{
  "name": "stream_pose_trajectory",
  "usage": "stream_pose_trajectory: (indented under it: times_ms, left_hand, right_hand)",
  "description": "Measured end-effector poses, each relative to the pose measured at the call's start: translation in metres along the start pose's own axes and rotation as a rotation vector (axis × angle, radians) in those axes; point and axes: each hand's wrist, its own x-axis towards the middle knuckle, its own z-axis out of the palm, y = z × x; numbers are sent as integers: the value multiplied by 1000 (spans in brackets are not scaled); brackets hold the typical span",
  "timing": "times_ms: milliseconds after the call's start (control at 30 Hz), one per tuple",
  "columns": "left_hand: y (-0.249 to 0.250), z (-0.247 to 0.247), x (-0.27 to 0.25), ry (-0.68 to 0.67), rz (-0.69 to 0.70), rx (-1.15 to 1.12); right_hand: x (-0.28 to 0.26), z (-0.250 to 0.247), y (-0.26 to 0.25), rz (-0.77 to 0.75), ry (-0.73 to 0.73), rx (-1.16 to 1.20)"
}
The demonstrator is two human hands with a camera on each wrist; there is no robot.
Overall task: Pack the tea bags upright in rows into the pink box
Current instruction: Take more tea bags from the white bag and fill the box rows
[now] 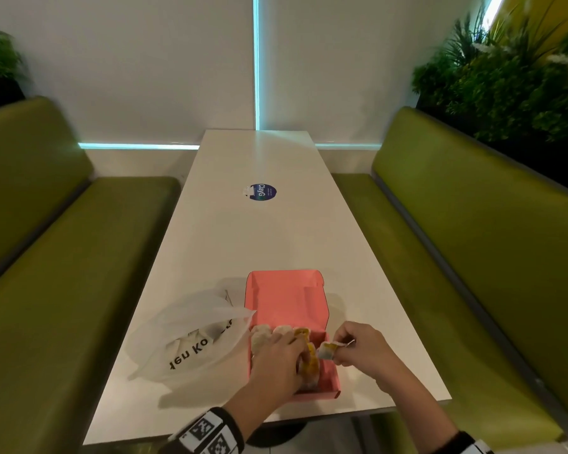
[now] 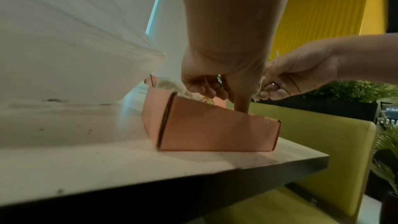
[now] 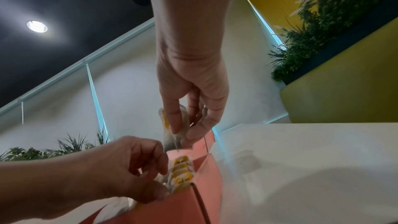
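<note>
A person's two hands work over the pink box (image 1: pixel 287 309), which sits open near the near edge of the white worktop (image 1: pixel 259 231), its lid standing up on the far side. The right hand (image 1: pixel 363 350) pinches a single tea bag (image 1: pixel 328 350) between thumb and fingers, its grip closed on the bag just above the box's right wall; in the right wrist view the bag hangs tilted over the packed row. The left hand (image 1: pixel 281 360) reaches down into the box with fingers curled among the packed tea bags (image 1: pixel 309 355), which stand on edge in rows with yellow tags showing. Whether that grip actually clasps a bag or only presses the row aside cannot be told. A ring shows on one finger of the left hand in the left wrist view. Just left of the box, touching its left wall, lies a translucent white plastic bag (image 1: pixel 191 339) with black lettering. Farther along the worktop's middle is a round dark blue sticker (image 1: pixel 263 192). Green padded benches (image 1: pixel 473 240) flank both long edges, with leafy plants (image 1: pixel 505 77) behind them.
</note>
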Motion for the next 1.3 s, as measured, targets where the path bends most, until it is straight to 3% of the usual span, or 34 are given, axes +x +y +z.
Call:
stream_pose_trajectory:
  times_ms: [333, 433, 733, 1033, 1167, 1300]
  left_hand:
    - [8, 13, 2, -47, -86, 227]
    - [6, 15, 1, 9, -121, 209]
    - [2, 27, 2, 178, -208, 107]
    - [1, 30, 3, 212, -261, 92]
    - [-1, 28, 3, 147, -277, 49]
    - [-5, 22, 1, 206, -270, -33]
  right_hand:
    - [-1, 28, 5, -143, -101, -511]
    - [-1, 38, 4, -145, -113, -600]
    - [5, 60, 5, -105, -123, -723]
    - [7, 70, 1, -46, -104, -830]
    - [5, 69, 2, -68, -42, -831]
    - [5, 65, 2, -65, -24, -778]
